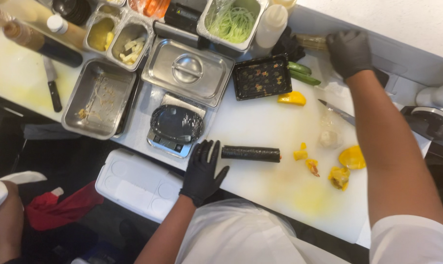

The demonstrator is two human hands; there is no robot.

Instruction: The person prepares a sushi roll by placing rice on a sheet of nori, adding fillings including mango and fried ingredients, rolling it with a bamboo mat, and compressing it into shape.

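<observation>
Flat and spread, left hand (pixel 202 171) is pressed on cutting board (pixel 260 122) beside dark sushi roll (pixel 251 153), fingertips near its end, nothing gripped. Right hand (pixel 349 53) is closed on bamboo mat (pixel 310 43) at the far edge. Knife (pixel 336 112) lies clear.

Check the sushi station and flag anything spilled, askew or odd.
Yellow smears stain the white cutting board near its front edge, with yellow scraps scattered right of the dark sushi roll. A knife lies loose among them. Nothing looks damaged.
</observation>
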